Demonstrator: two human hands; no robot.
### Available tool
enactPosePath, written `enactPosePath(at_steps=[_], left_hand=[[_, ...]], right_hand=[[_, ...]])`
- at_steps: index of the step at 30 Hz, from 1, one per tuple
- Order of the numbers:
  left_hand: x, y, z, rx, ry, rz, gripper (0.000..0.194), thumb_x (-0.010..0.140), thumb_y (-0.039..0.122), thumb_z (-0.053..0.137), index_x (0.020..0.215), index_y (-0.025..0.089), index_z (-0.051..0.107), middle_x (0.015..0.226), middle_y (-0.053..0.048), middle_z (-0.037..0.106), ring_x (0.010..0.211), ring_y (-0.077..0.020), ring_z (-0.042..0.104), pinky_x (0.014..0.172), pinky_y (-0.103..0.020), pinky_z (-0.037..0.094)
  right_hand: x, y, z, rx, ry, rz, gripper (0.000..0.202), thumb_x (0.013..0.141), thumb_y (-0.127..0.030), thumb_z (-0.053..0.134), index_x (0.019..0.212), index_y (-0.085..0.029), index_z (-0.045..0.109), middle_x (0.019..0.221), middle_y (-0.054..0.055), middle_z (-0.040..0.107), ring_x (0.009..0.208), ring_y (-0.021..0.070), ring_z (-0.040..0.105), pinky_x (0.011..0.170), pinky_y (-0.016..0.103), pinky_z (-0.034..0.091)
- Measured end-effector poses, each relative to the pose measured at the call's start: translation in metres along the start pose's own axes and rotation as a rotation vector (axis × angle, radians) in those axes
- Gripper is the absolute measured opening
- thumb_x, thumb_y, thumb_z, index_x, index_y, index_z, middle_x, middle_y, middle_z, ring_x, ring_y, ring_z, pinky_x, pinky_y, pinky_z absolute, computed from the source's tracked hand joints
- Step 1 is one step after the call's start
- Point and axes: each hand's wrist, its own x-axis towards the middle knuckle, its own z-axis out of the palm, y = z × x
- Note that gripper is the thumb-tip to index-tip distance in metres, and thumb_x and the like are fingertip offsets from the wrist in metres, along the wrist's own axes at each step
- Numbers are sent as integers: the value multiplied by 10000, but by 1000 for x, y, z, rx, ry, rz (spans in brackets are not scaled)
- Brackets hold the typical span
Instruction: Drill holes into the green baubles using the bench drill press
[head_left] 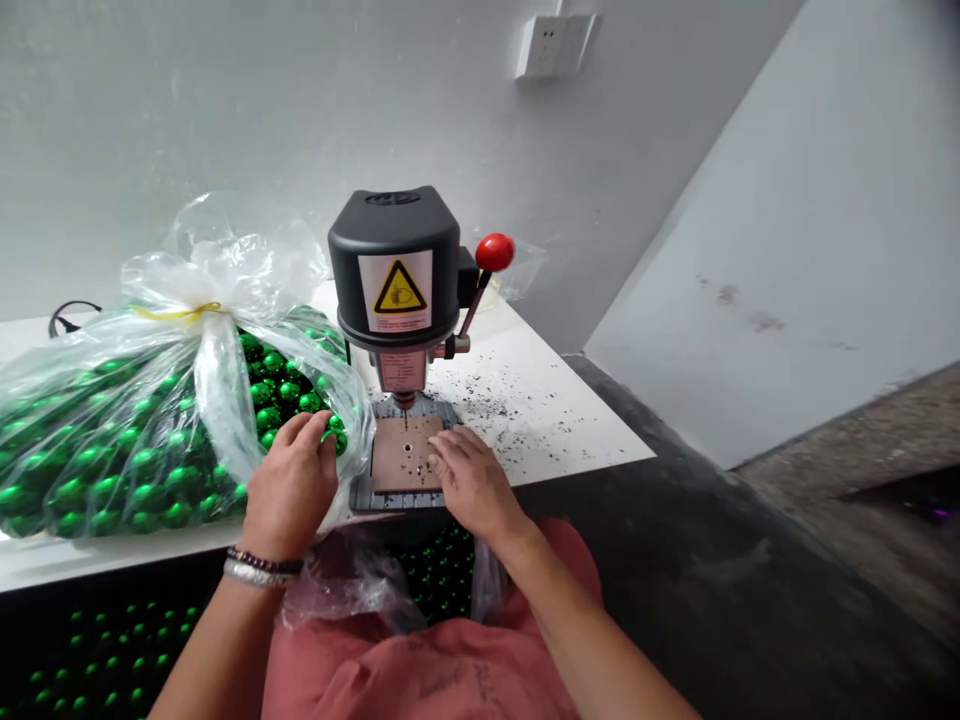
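Observation:
My left hand is beside the torn opening of a clear plastic bag of shiny green balls. Its fingers are curled together on a green ball at their tips; the hand partly hides that ball. My right hand lies with fingers stretched out on the right edge of a brown wooden block with a small hole in it. The block rests on the grey base of a black bench drill press, under its drill bit.
A lever with a red knob sticks out on the drill's right. Dark shavings litter the white table. More green balls lie in a plastic bag below the table edge, and others at lower left. A wall socket is above.

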Motion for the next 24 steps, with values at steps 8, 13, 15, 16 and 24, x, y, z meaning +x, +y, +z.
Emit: enactPosePath(at_steps=[8,13,15,16,24], left_hand=[[4,0,16,180,-325,38,448,832,284,437,1259,165,498,1226,-138,559,984,-267,611,803,-391,496],[-2,-12,14,-34,-173,41,441,803,297,485,1213,146,542,1206,-139,581,1080,-256,558,923,-372,432],[-9,-15,4,-228,-104,-51,475,771,392,528,1188,166,567,1157,-113,617,1074,-260,555,930,-369,422],[-15,-16,-2,-341,-105,-128,508,744,446,555,1178,183,578,1117,-94,638,1044,-262,567,907,-364,435],[-60,-30,-13,-1162,-210,-889,558,518,536,736,962,200,688,834,-68,688,732,-220,607,571,-258,500]], right_hand=[[26,8,-35,-222,182,-52,267,837,-347,442,810,-175,645,893,81,654,932,188,562,895,386,451],[38,2,-53,-199,201,23,281,837,-377,438,824,-175,633,868,51,661,859,150,589,825,306,460],[31,2,-52,-181,204,79,308,842,-404,427,844,-175,634,864,46,662,823,137,593,789,282,461],[26,4,-51,-173,204,110,321,843,-416,423,848,-175,636,856,44,664,802,133,595,771,276,460],[5,16,-55,-126,200,241,367,814,-487,444,856,-181,641,865,49,676,816,146,616,747,269,462]])
